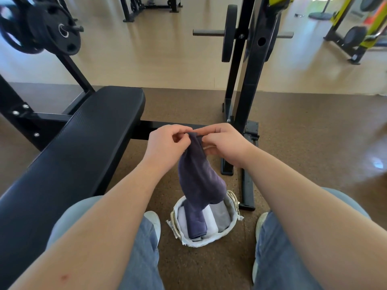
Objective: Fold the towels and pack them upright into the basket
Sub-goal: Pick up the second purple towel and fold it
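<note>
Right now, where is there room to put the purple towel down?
The bench pad on the left is bare, and so is the brown floor right of the rack. The basket between the shoes is crowded with folded towels.

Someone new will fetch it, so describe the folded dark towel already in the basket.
Start at the black weight bench; on the floor to its right sits a small white basket. Standing inside is the folded navy towel, the only dark one among pale towels.
</note>
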Motion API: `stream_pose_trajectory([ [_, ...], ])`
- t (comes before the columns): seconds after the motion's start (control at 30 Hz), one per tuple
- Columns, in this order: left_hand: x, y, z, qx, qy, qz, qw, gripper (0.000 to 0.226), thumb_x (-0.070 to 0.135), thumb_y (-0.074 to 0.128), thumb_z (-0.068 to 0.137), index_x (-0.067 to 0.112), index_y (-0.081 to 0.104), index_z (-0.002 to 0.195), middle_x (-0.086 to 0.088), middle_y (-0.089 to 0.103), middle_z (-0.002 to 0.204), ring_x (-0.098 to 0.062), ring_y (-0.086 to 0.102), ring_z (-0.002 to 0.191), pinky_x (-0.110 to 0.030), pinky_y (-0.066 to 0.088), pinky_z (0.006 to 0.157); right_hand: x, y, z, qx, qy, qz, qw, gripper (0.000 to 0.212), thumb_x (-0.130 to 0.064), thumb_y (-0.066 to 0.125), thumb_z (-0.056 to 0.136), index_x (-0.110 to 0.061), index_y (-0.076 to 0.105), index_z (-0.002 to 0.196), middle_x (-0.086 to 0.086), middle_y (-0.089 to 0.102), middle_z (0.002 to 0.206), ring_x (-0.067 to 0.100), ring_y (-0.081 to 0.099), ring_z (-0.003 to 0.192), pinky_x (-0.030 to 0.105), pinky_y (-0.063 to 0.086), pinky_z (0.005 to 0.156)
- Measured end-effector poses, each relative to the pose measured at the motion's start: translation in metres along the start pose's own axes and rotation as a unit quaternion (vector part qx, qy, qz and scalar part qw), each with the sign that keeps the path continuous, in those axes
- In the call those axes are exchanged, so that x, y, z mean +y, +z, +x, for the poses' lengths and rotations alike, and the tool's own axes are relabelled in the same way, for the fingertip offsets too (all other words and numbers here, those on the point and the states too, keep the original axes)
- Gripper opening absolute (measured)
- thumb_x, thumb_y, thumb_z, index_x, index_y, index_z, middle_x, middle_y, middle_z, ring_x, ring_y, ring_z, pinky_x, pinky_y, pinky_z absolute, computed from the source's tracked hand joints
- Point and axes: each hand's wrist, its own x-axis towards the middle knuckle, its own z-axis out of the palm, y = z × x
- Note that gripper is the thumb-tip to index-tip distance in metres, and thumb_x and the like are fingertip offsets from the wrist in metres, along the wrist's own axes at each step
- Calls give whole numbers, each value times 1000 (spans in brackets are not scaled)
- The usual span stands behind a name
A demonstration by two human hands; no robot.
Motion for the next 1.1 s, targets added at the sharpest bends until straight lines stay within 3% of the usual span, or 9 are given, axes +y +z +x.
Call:
stream_pose_trajectory([
  [0.1,4,-2,-1,16,-10,-50,999,20,12,64,96,28,74,101,8,70,97,1,72,73,-14,57,63,0,0,1,42,-16,-14,999,30,4,54,100,-8,76,116,13,77,107,23,74,102,31,63,82],
  [0.2,2,-2,0,8,-26,-68,997,17,13,66,94,26,75,97,7,75,89,-2,74,75,-31,63,78,2,-1,1,55,-12,-49,997,27,1,56,100,-9,76,116,9,77,106,17,72,96,27,63,76],
  [0.3,0,0,-1,-16,-31,-81,996,9,17,74,91,23,77,97,6,77,82,-7,75,76,-38,63,84,2,-1,1,59,-15,-68,996,25,-4,59,99,-13,77,113,8,77,105,14,70,94,26,61,72],
  [0.5,1,0,-1,-39,-21,-106,993,13,18,74,93,27,76,101,9,76,87,-7,74,74,-21,60,72,2,-2,1,53,-14,-28,998,34,1,60,98,-10,60,130,4,75,92,7,70,78,24,58,65],
  [0.6,2,0,-2,-55,-8,-103,993,15,18,72,95,30,76,103,10,76,89,-6,73,74,-19,59,70,2,-3,1,41,-6,-13,999,24,-4,68,96,1,66,120,5,74,85,10,69,76,23,57,65],
  [0.7,3,1,-2,-60,-5,-104,993,16,19,70,97,30,75,106,10,76,93,-5,73,79,-19,59,73,3,-5,1,51,-14,-9,999,19,-7,72,94,1,73,111,10,74,91,15,71,82,25,60,71],
  [0.9,3,2,-1,-44,-19,-133,990,14,16,72,95,26,74,105,5,76,92,-8,75,81,-20,60,70,1,-6,0,49,-10,48,998,20,0,65,97,-1,74,115,11,75,98,18,72,90,31,60,82],
  [1.1,2,3,1,-31,-40,-151,987,11,15,76,92,19,75,101,3,76,85,-4,72,71,-16,56,64,-1,-3,-1,65,-13,52,996,20,2,66,96,-6,74,113,9,75,100,17,72,91,30,61,81],
])
